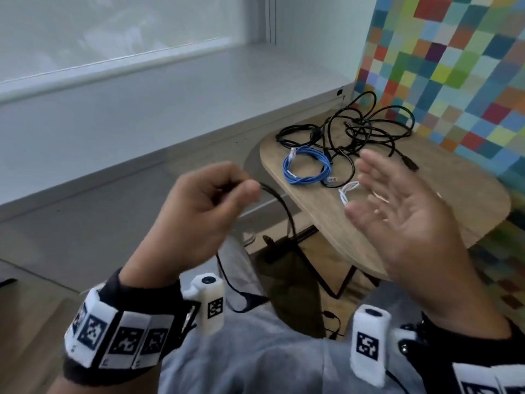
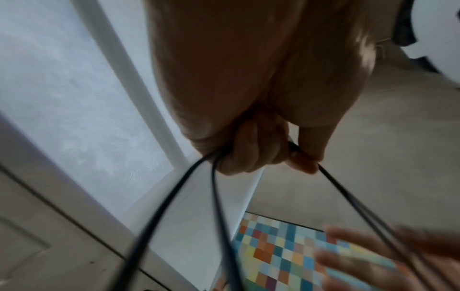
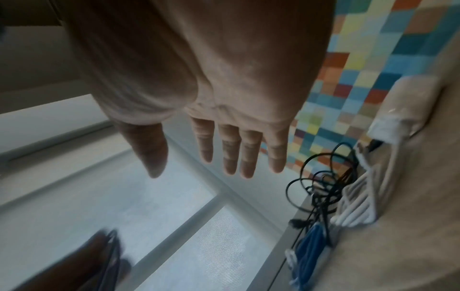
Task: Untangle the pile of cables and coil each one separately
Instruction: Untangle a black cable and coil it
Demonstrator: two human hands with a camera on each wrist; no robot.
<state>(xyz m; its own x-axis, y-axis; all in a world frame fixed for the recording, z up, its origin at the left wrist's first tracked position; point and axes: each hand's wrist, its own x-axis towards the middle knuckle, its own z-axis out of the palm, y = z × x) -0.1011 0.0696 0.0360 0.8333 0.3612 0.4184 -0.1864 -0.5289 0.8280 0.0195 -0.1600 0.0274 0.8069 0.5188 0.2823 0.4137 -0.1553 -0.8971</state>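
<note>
My left hand is raised in front of the table and grips a thin black cable, whose loops hang down toward my lap. My right hand hovers flat with straight fingers and holds nothing. On the small wooden table lie a tangle of black cables, a coiled blue cable, and a coiled white cable partly hidden behind my right hand.
A wall of coloured squares stands right behind the table. A white window ledge runs along the left. My grey-clad lap lies below the hands, and black table legs stand in front of it.
</note>
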